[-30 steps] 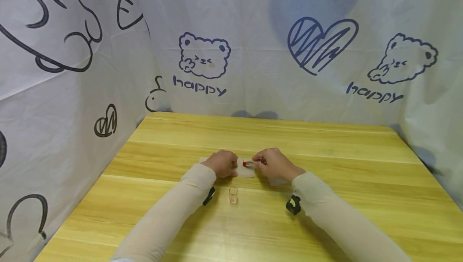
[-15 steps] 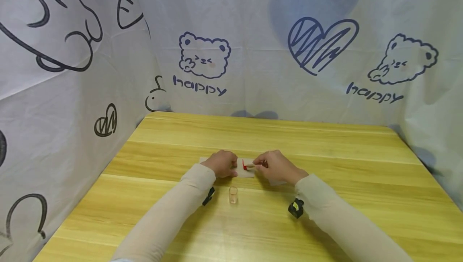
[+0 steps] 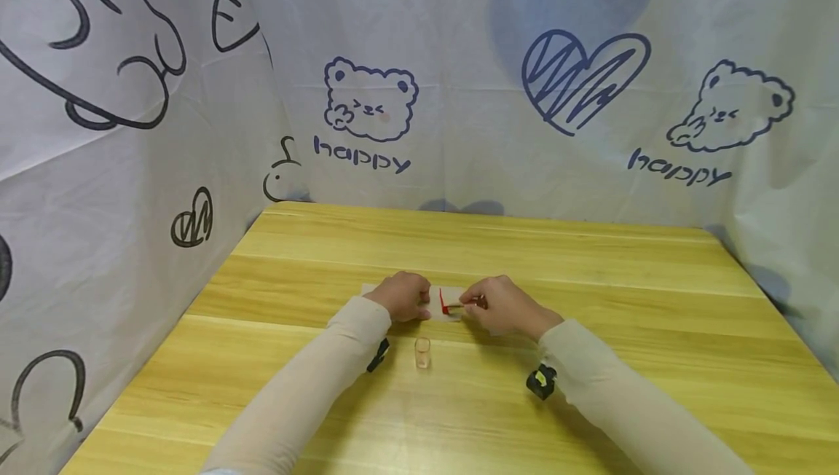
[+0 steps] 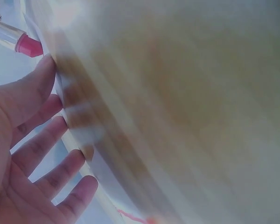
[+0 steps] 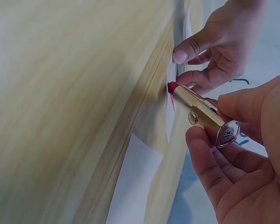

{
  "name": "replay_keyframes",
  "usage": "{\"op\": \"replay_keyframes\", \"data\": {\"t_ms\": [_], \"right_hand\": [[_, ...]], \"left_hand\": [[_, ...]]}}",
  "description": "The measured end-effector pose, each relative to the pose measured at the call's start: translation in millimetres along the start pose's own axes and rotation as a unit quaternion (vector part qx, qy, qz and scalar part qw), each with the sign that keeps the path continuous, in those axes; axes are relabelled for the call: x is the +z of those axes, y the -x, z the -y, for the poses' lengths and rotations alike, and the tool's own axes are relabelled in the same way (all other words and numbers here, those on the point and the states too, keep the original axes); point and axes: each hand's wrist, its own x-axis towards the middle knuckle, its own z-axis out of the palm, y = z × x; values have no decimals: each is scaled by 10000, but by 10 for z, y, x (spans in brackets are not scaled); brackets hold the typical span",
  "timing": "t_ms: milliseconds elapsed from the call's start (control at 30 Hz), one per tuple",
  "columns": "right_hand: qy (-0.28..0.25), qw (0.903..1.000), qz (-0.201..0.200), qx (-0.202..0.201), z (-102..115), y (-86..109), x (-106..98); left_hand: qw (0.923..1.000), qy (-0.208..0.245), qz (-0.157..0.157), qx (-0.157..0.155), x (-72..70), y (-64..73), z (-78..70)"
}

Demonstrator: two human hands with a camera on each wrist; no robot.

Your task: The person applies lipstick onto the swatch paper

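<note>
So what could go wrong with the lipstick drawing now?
The lipstick might snap if the right hand presses too hard. The red-marked paper could slide if the left hand, at its edge, lifts. The left sleeve, close by, might bump the little clear cup.

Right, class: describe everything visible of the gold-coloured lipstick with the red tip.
The shiny gold-coloured, metal-looking lipstick is uncapped, its red tip exposed. A small ring-shaped detail sits on its side, and its many-sided base bears dark markings too small to read. The right hand pinches it near the base, tilted, with the tip at the end of a red line on white paper, apparently touching it.
</note>
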Motion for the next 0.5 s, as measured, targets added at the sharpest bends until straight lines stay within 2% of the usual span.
{"op": "replay_keyframes", "data": {"t_ms": [500], "right_hand": [[87,9995,215,-203,90,59,-35]], "left_hand": [[10000,2,4,16,-13,41,-27]]}}
